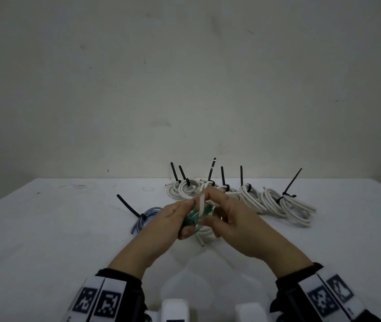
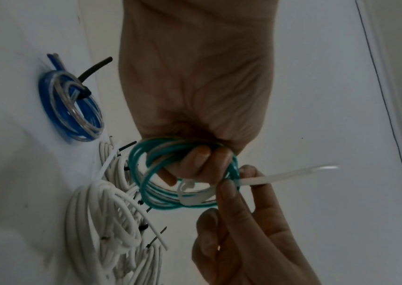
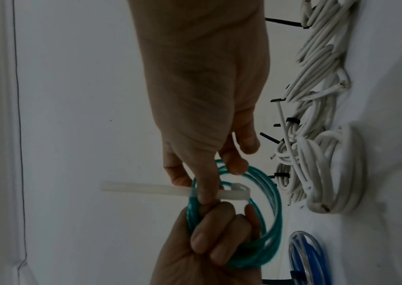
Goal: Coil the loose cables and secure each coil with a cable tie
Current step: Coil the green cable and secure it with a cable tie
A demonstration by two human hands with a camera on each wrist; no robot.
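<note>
Green cable coil (image 2: 185, 179) sits mid-frame in the head view, held above the white worktop (image 1: 57, 228) between both your hands. Your left hand (image 1: 173, 219) grasps the coil, fingers curled through its loops. A white cable tie (image 2: 219, 190) wraps round the coil strands, its head lying against the loop; the long tail sticks out toward the right edge of the left wrist view. Your right hand (image 1: 233, 221) pinches that tie strap between thumb and fingers right beside the coil. Below the hands in the head view lies an untied white coil (image 1: 204, 233) on the worktop. Left of the hands sits a blue coil (image 1: 145, 217) bound with a black tie (image 1: 129, 206). Behind, centre to right, a row of white coils (image 1: 277, 203), each tied in black, tails pointing up.
</note>
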